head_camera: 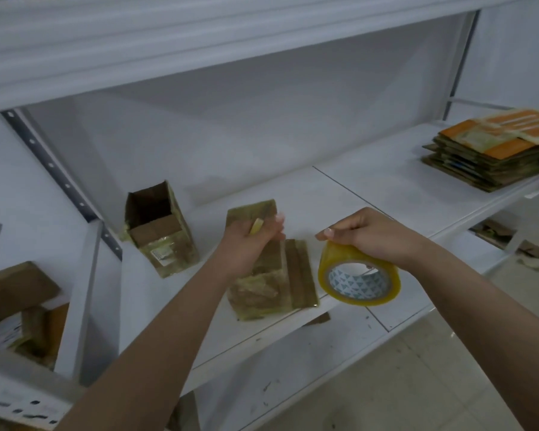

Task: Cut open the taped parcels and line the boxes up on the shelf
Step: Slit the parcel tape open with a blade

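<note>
We're working at the white shelf. Our left hand is sitting on the taped parcel near the shelf's front edge, fingers curled round a small yellow thing; can't tell what it is. A flap is lying open on the parcel's right side. Our right hand is gripping a roll of yellowish tape from above, fingers wrapped over its rim, just beside the parcel at the shelf edge. An opened box is standing upright to the left, apart from the parcel. A stack of flattened cardboard is lying far right on the shelf. More boxes are sitting lower left.
</note>
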`<move>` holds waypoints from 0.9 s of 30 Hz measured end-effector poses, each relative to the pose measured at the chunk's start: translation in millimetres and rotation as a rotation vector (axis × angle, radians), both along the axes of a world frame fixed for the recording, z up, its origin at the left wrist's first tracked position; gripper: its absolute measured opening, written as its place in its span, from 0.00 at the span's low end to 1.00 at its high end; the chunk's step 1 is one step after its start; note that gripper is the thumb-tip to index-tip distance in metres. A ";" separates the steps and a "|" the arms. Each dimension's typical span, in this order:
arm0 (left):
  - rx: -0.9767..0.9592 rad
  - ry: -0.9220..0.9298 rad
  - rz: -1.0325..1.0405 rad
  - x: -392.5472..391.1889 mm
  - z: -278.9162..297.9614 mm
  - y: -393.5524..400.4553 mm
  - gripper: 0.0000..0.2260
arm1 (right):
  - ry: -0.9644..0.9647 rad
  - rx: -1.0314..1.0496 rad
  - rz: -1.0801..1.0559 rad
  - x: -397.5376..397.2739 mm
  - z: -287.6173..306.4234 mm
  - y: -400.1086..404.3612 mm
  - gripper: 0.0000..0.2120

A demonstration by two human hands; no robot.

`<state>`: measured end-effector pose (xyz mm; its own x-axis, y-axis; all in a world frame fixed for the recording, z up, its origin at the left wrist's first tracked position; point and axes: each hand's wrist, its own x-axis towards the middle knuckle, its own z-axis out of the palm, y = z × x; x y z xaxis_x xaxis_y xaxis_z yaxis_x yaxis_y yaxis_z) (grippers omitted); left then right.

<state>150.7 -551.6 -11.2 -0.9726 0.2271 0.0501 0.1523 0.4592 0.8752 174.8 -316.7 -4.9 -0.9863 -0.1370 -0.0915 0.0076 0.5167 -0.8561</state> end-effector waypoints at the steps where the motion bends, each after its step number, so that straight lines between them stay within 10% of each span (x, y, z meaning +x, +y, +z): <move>1: 0.020 -0.007 0.014 2.5 3.4 8.5 0.27 | 0.002 0.009 0.010 0.4 0.2 -2.6 0.09; 11: -0.102 0.115 0.062 2.6 2.8 12.7 0.13 | -0.099 -0.127 0.047 4.9 8.8 -16.2 0.34; 21: -0.137 0.170 0.332 15.5 -17.2 -50.4 0.16 | -0.063 -0.221 0.109 -7.1 13.4 -22.5 0.22; 27: -0.157 0.130 0.480 31.0 -48.2 -105.2 0.14 | -0.002 0.171 0.046 -13.6 -3.5 -20.6 0.17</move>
